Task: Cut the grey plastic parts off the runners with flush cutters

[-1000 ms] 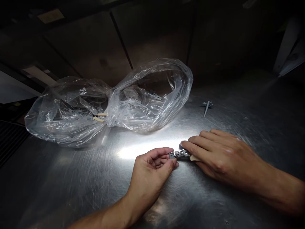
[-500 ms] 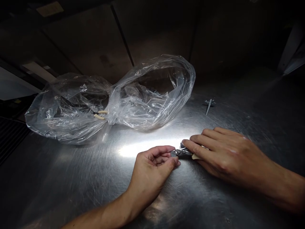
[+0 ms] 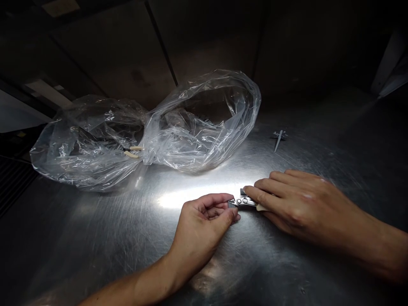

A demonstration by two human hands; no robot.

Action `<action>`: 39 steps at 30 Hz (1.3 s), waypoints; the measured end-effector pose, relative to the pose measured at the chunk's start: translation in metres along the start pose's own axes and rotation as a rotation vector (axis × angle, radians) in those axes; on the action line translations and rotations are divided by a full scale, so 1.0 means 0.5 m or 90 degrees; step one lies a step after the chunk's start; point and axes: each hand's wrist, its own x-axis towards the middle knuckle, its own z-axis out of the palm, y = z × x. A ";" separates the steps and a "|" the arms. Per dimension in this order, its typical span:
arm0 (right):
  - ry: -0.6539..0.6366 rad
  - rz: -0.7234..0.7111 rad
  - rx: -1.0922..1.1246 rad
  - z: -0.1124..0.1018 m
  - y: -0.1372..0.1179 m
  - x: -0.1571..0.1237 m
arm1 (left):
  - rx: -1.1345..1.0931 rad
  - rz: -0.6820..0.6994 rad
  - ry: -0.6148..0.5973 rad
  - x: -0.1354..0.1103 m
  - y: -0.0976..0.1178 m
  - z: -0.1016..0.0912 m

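Note:
Between the thumb and fingers of my left hand (image 3: 207, 223) is a small grey plastic piece (image 3: 232, 205), mostly covered by the fingertips. My right hand (image 3: 296, 204) is closed round the cream handles of a pair of nippers (image 3: 245, 201). Their metal jaws point left and meet the grey piece at my left fingertips. A dark grey block-like bit (image 3: 242, 191) shows by my right index finger; whether it is held cannot be made out. Beyond the hands, a small grey sword-shaped plastic part (image 3: 279, 140) lies on the metal table.
Two clear plastic bags stand open on the scratched metal table (image 3: 127, 238), the left bag (image 3: 79, 174) touching the right bag (image 3: 204, 157). A second cream-handled tool (image 3: 132, 151) lies at the left bag. Grey parts show dimly inside the right one. A dark panelled wall (image 3: 204, 46) rises behind.
The nippers have rolled slightly, so their jaws now catch the light. Both hands keep their grip in nearly the same place; the view has shifted a little.

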 end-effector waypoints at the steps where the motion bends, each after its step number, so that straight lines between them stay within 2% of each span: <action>1: -0.004 0.002 0.003 0.000 0.000 -0.001 | 0.002 0.001 -0.003 0.000 0.000 0.000; 16: -0.007 -0.011 -0.004 0.003 0.000 -0.002 | 0.025 0.004 -0.017 -0.003 0.001 -0.001; 24: 0.020 0.036 0.064 -0.006 0.011 -0.006 | -0.012 -0.008 -0.040 0.000 0.005 -0.008; 33: -0.028 0.058 0.063 0.000 0.016 -0.008 | -0.003 -0.014 -0.015 0.003 0.007 -0.007; 39: -0.022 0.052 0.065 0.000 0.011 -0.004 | -0.005 -0.018 -0.006 0.004 0.009 -0.007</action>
